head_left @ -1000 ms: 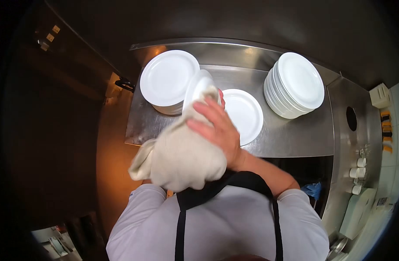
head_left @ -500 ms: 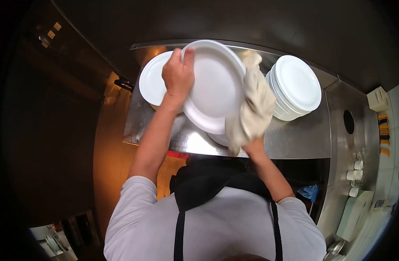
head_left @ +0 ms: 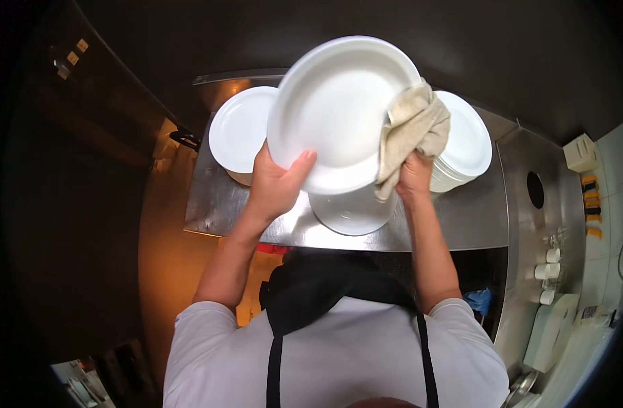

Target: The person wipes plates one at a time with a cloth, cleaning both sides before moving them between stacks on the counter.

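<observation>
Holding the raised plate by its lower left rim with the left hand, thumb on the inner face and fingers hidden behind, closed on the rim. Gripping the beige cloth with the right hand, against the right side of the same plate; fingers mostly covered by the fabric, so difficult to tell how tightly closed. Tilted above the steel counter, and partly hiding the lower plate and the left stack. Partly covered by the cloth, the right stack.
</observation>
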The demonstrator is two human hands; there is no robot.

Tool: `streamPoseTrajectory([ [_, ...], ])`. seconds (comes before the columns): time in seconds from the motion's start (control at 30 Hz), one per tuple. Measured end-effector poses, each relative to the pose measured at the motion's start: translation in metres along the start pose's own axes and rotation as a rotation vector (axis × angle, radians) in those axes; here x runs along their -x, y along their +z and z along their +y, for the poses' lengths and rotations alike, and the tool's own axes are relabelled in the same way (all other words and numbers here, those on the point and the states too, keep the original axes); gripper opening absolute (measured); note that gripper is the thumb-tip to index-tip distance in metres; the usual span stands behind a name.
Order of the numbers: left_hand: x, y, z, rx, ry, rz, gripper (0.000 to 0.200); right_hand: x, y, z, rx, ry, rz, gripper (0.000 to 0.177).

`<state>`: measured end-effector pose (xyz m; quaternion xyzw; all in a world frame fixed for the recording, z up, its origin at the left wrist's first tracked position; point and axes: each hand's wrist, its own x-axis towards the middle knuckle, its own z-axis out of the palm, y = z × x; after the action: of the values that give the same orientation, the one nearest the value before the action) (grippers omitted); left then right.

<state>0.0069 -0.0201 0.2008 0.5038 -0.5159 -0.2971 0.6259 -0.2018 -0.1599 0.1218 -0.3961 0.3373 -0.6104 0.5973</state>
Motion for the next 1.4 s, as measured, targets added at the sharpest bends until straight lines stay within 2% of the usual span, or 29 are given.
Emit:
streamPoseTrajectory([
  [0.03, 0.000, -0.010, 0.008, -0.043, -0.013, -0.043, 0.039, -0.014, -0.010, -0.001, 0.085, -0.057, -0.031, 0.049],
  [0.07, 0.001, -0.019, 0.018, -0.068, -0.020, -0.094, 0.038, -0.022, -0.015, -0.016, 0.291, -0.151, -0.150, 0.056],
  [0.13, 0.003, -0.034, 0.037, -0.114, -0.035, -0.205, 0.036, -0.033, -0.011, -0.048, 0.569, -0.273, -0.339, 0.058],
  [0.23, -0.006, -0.049, 0.061, -0.295, -0.148, -0.426, 0.039, -0.039, 0.025, -0.093, 0.646, -0.316, -0.598, 0.047],
  [0.33, -0.014, -0.048, 0.060, -0.522, -0.273, -0.606, 0.043, -0.028, 0.066, -0.119, 0.681, -0.318, -0.962, 0.042],
  [0.37, -0.015, -0.044, 0.055, -0.609, -0.310, -0.663, 0.044, -0.024, 0.080, -0.121, 0.810, -0.398, -1.092, 0.043],
  [0.4, -0.011, -0.037, 0.049, -0.570, -0.230, -0.644, 0.045, -0.018, 0.092, -0.118, 0.939, -0.479, -1.219, 0.044],
  [0.47, 0.005, -0.026, 0.029, -0.494, -0.072, -0.608, 0.047, 0.004, 0.110, -0.105, 0.883, -0.545, -1.268, 0.043],
  [0.5, 0.021, -0.030, 0.005, -0.635, 0.091, -0.563, 0.049, 0.009, 0.113, -0.099, 0.715, -0.556, -1.147, 0.040],
  [0.53, 0.025, -0.035, -0.001, -0.596, 0.056, -0.496, 0.053, 0.009, 0.116, -0.102, 0.603, -0.607, -1.033, 0.041],
  [0.6, 0.029, -0.042, -0.007, -0.516, -0.015, -0.356, 0.062, -0.010, 0.079, -0.088, 0.564, -0.526, -0.782, 0.041],
  [0.63, 0.027, -0.047, -0.001, -0.077, -0.535, -0.185, 0.073, -0.017, 0.060, -0.086, 0.584, -0.452, -0.636, 0.041],
  [0.67, 0.031, -0.059, -0.008, 0.179, -0.579, -0.017, 0.080, -0.018, 0.046, -0.084, 0.547, -0.344, -0.462, 0.041],
  [0.7, 0.039, -0.074, -0.030, 0.252, -0.473, 0.155, 0.078, -0.020, 0.032, -0.083, 0.483, -0.240, -0.287, 0.041],
  [0.73, 0.036, -0.090, -0.034, 0.302, -0.470, 0.258, 0.076, -0.022, 0.020, -0.073, 0.262, -0.149, -0.130, 0.042],
  [0.8, 0.032, -0.111, -0.035, 0.315, -0.452, 0.485, 0.065, -0.016, 0.003, -0.063, 0.190, -0.045, -0.048, 0.044],
  [0.97, 0.025, -0.148, -0.078, 0.206, -0.385, 0.740, 0.063, 0.007, -0.020, -0.028, 0.107, 0.044, 0.008, 0.048],
  [1.17, 0.010, -0.145, -0.103, 0.159, -0.305, 0.805, 0.064, 0.016, -0.032, -0.018, 0.144, 0.039, -0.012, 0.048],
  [1.4, -0.013, -0.132, -0.143, 0.161, -0.322, 0.852, 0.067, 0.019, -0.037, -0.011, 0.116, 0.070, 0.001, 0.046],
])
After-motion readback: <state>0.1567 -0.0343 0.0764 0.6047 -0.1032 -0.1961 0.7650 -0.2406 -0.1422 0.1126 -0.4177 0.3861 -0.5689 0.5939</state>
